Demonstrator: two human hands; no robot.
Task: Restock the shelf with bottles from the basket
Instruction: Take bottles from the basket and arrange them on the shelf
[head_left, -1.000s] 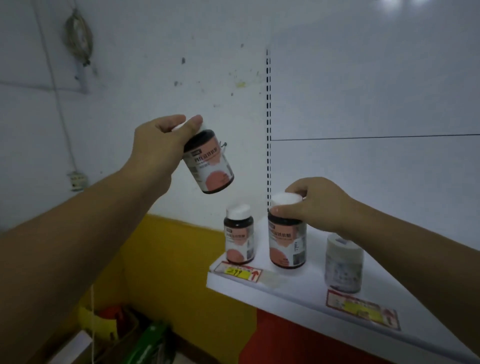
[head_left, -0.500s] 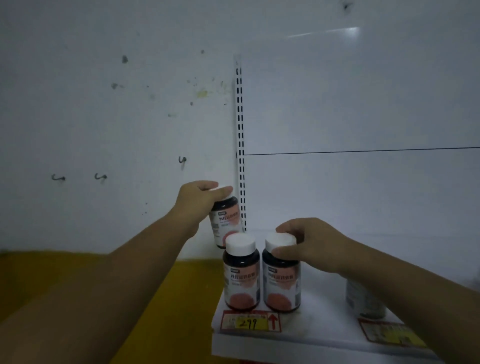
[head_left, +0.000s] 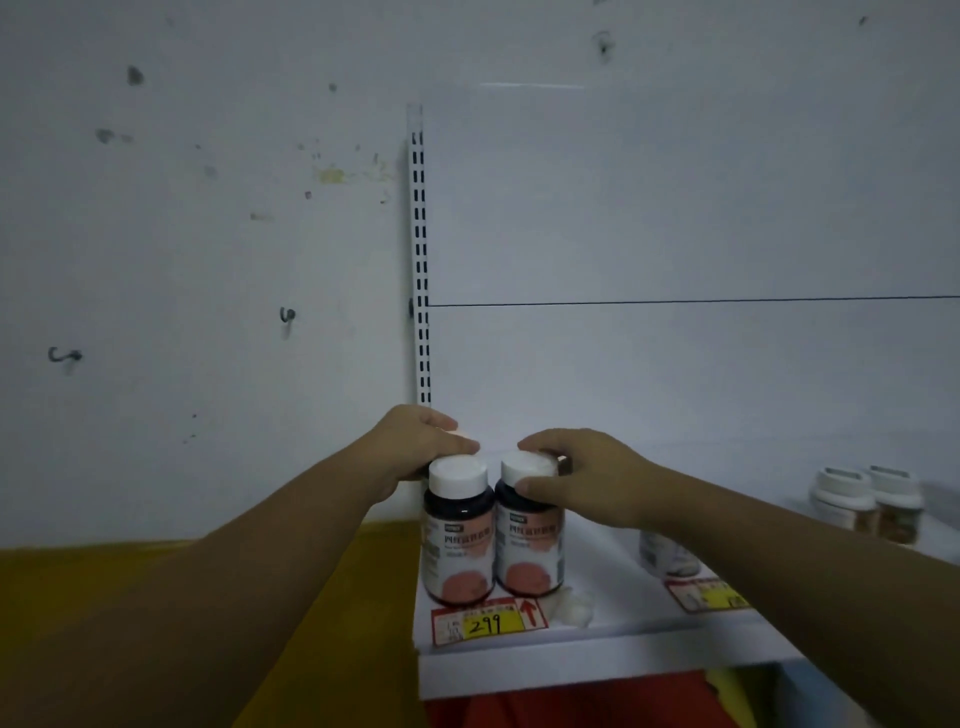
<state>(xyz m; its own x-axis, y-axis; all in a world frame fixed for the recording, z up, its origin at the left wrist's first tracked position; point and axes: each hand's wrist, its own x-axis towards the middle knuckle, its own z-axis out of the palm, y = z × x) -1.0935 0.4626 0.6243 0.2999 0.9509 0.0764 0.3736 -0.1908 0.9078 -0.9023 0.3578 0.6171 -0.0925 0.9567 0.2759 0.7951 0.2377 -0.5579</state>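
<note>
Two bottles stand touching at the front edge of the shelf (head_left: 597, 660), above the price tag (head_left: 491, 622). Your right hand (head_left: 582, 473) clamps thumb and fingers round the cap of the right bottle (head_left: 530, 540). Your left hand (head_left: 415, 441) curls over a third bottle (head_left: 458, 432) (only a sliver of cap shows) behind the left bottle (head_left: 458, 535). Seat it upright and square behind, steadying the front pair before you let go.

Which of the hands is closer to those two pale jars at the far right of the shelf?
Right. The right hand is left of the pale jars, gripping a bottle cap; the left hand sits even farther left.
</note>
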